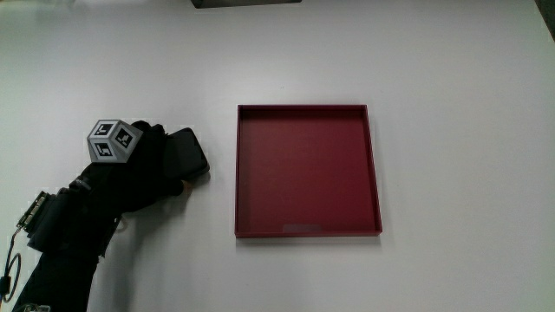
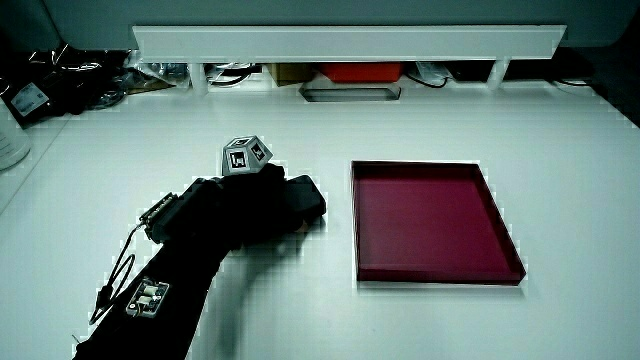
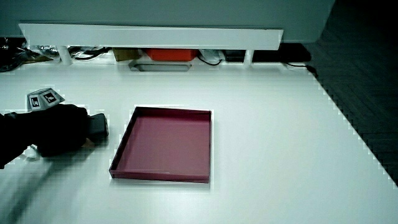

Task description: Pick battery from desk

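The battery (image 1: 187, 152) is a flat black block lying on the white table (image 1: 451, 104) beside the red tray (image 1: 240, 173). The gloved hand (image 1: 152, 165) lies over the battery's near part, fingers curled around it. The patterned cube (image 1: 114, 139) sits on the hand's back. In both side views the battery (image 2: 305, 197) (image 3: 98, 126) juts out from under the hand (image 2: 250, 205) (image 3: 59, 127) toward the tray. Whether it is lifted off the table cannot be told.
The red tray (image 2: 430, 215) (image 3: 165, 149) is shallow and holds nothing. A low white partition (image 2: 350, 42) (image 3: 149, 36) runs along the table's edge farthest from the person, with cables and small items under it. Wires and a small board hang off the forearm (image 2: 150, 290).
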A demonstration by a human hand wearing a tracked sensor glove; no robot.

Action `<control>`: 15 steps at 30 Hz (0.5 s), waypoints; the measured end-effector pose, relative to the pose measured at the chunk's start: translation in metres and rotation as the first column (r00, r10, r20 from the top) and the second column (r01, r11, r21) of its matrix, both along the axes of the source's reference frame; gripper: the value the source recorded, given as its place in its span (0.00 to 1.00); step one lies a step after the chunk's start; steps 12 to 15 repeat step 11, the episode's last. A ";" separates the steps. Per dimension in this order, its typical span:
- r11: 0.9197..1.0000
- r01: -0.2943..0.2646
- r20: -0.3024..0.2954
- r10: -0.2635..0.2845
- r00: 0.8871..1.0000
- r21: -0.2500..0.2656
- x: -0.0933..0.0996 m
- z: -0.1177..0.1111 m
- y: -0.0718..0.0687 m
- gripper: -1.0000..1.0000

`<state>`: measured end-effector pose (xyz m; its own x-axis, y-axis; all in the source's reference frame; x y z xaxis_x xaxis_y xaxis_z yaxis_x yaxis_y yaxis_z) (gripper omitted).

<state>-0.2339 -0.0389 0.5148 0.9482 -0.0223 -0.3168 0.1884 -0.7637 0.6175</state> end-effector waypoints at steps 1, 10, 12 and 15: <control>1.000 -0.002 -0.008 0.002 1.000 0.010 0.000 -0.004 -0.001 1.00; 0.972 -0.171 -0.104 0.189 0.976 0.160 0.048 -0.029 -0.012 1.00; 0.983 -0.135 -0.162 0.155 0.975 0.127 0.055 -0.028 -0.013 1.00; 0.983 -0.135 -0.162 0.155 0.975 0.127 0.055 -0.028 -0.013 1.00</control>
